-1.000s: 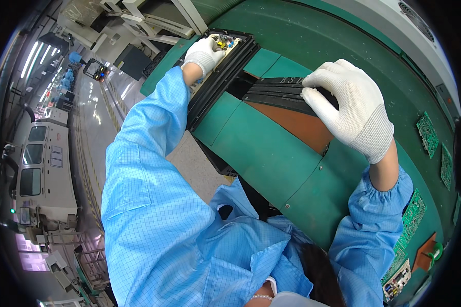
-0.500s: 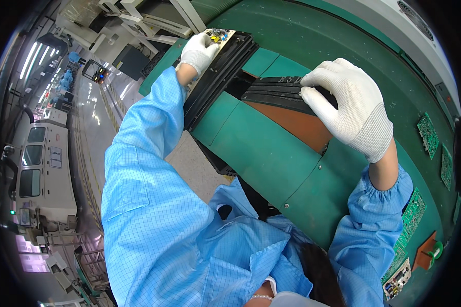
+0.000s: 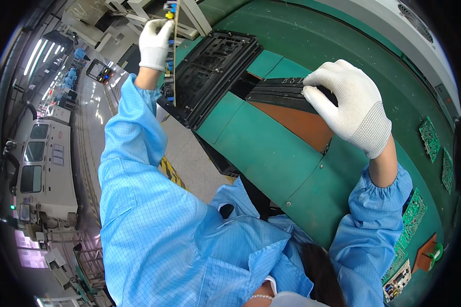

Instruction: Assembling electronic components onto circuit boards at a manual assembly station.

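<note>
My left hand (image 3: 155,45), in a white knit glove, is raised at the upper left. Its fingers are closed on a circuit board (image 3: 175,64), seen nearly edge-on with yellow and blue components facing left. Beside the board lies a black pallet-like fixture (image 3: 210,66) with cut-outs, stacked on similar frames at the green bench's left end. My right hand (image 3: 348,105), also gloved, is closed with thumb and fingertips on the upper edge of a stack of black frames (image 3: 279,93). What its curled fingers touch underneath is hidden.
The green bench (image 3: 261,148) has a brown recessed panel (image 3: 297,125) beneath the black frames. Green circuit boards (image 3: 429,138) lie at the far right, and a component-filled board (image 3: 397,281) lies at the lower right. A grey machine housing (image 3: 420,46) rises behind.
My left hand has lifted the circuit board off the black fixture, moving it left and tilting it upright. The fixture's top now shows. My right hand has stayed almost still.
</note>
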{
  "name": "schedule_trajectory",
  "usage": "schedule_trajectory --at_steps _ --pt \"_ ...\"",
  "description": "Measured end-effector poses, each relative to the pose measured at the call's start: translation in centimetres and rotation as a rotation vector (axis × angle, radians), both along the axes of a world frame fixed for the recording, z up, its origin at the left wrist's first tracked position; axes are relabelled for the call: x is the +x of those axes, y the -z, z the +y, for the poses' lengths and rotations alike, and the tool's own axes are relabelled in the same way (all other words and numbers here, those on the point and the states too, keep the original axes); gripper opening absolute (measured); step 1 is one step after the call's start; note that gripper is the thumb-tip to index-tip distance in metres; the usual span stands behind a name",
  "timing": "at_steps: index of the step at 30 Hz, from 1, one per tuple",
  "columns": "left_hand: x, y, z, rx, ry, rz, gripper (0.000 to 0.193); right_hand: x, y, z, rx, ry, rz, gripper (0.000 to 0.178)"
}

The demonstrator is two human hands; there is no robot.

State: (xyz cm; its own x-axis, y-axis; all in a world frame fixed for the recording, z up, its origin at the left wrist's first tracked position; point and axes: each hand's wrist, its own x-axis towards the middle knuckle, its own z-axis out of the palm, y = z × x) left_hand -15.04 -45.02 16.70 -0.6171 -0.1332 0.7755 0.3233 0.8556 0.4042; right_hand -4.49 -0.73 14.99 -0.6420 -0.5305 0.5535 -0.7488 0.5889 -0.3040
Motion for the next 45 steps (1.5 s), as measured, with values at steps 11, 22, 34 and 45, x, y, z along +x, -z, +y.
schedule_trajectory --at_steps 11,22,34,45 --pt "2.1 -2.8 -4.8 0.612 0.215 0.072 0.035 0.2 -0.5 -0.4 0.012 -0.016 0.009 0.015" --pt "6.9 -3.3 6.4 1.152 0.961 -0.507 0.035 0.3 -0.9 -0.1 0.044 -0.036 -0.003 0.014" --pt "12.3 -3.6 17.4 0.741 1.0 -0.828 0.048 4.6 -5.4 -2.4 -0.285 0.133 0.49 0.054" --pt "10.6 -4.0 17.9 0.31 1.03 -0.913 0.04 3.3 -5.1 -0.3 -0.541 0.072 0.092 0.04"
